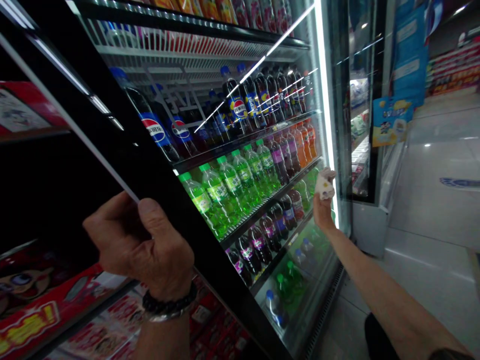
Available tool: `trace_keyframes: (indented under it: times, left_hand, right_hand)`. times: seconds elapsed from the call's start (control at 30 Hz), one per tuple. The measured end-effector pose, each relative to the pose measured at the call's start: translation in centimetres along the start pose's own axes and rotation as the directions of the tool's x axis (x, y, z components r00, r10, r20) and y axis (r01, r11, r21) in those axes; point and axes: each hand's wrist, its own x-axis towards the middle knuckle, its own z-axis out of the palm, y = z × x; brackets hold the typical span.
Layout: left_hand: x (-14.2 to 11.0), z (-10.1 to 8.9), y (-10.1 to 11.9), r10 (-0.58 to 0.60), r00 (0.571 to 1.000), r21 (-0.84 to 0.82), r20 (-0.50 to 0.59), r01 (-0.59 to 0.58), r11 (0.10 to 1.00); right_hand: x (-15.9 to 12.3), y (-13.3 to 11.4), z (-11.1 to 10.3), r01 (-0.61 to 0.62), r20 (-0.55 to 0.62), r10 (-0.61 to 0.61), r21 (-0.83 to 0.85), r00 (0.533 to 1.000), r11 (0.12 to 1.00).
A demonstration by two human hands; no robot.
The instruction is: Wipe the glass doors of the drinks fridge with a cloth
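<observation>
My left hand (pixel 140 247) is closed around the black edge of the open fridge door (pixel 112 150), thumb on top. A dark bead bracelet (pixel 168 305) sits on that wrist. My right hand (pixel 323 197) reaches far out to the lit right frame of the drinks fridge (pixel 328 125) and is closed on a crumpled white cloth (pixel 324 186), pressed near the frame. Behind the glass stand rows of green bottles (pixel 228 187), cola bottles (pixel 240 107), purple bottles (pixel 262 235) and orange bottles (pixel 303 142).
Red packaged goods (pixel 33 310) fill dark shelves at the lower left. Another glass-door cooler (pixel 365 115) stands to the right with a blue sign (pixel 390 120). Pale tiled floor (pixel 431 200) stretches to the right, with store shelves (pixel 453 70) far back.
</observation>
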Motion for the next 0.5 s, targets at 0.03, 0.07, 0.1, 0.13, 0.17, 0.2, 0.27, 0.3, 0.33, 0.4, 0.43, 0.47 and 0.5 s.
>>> trace_keyframes:
  times: [0.03,0.07,0.1,0.13,0.17,0.2,0.27,0.3,0.33,0.4,0.43,0.47,0.5]
  left_hand:
    - [0.0,0.1,-0.1,0.004,1.000,-0.012,-0.005,-0.005,1.000]
    - [0.0,0.1,-0.1,0.008,1.000,-0.025,-0.008,-0.008,1.000]
    - [0.0,0.2,-0.1,0.012,1.000,-0.032,-0.010,-0.012,0.999]
    - [0.0,0.2,-0.1,0.016,1.000,-0.033,-0.011,-0.016,0.999]
    - [0.0,0.2,-0.1,0.017,1.000,-0.028,-0.009,-0.017,0.999]
    - [0.0,0.3,-0.1,0.016,1.000,-0.021,-0.005,-0.016,1.000]
    - [0.1,0.3,0.0,0.014,1.000,-0.008,0.002,-0.014,1.000]
    - [0.1,0.3,0.0,0.018,1.000,-0.004,0.003,-0.018,1.000]
    - [0.1,0.3,0.0,0.021,1.000,-0.003,0.006,-0.021,1.000]
    - [0.2,0.3,0.0,0.030,1.000,-0.008,0.002,-0.030,1.000]
    - [0.2,0.3,-0.1,0.032,0.999,-0.016,-0.006,-0.032,0.999]
    - [0.2,0.4,-0.2,0.030,0.999,-0.023,-0.015,-0.030,0.999]
    - [0.2,0.4,-0.4,0.026,0.999,-0.025,-0.020,-0.026,0.999]
  right_hand:
    - [-3.6,-1.1,0.4,0.059,0.032,-0.059,0.002,0.998,0.998]
    - [-7.6,-2.4,0.7,0.135,0.072,-0.135,0.001,0.988,0.991]
    - [-11.7,-3.6,0.8,0.318,0.171,-0.312,-0.011,0.935,0.948]
    - [-15.7,-4.8,0.8,0.509,0.272,-0.488,-0.005,0.829,0.861]
    - [-19.5,-5.7,0.6,0.655,0.332,-0.622,0.016,0.709,0.756]
    - [-22.9,-6.4,0.3,0.755,0.378,-0.711,0.047,0.592,0.654]
    - [-28.0,-6.4,-0.5,0.880,0.455,-0.811,0.112,0.368,0.462]
    - [-29.5,-5.7,-0.9,0.904,0.474,-0.827,0.132,0.302,0.406]
    - [-30.3,-4.7,-1.3,0.914,0.483,-0.831,0.136,0.275,0.381]
    - [-29.8,-2.1,-1.6,0.901,0.468,-0.815,0.084,0.342,0.426]
    - [-28.5,-0.7,-1.5,0.875,0.453,-0.791,0.047,0.412,0.482]
    - [-26.5,0.5,-1.4,0.830,0.425,-0.755,0.014,0.499,0.557]
    - [-24.0,1.5,-1.1,0.764,0.384,-0.701,-0.018,0.601,0.645]
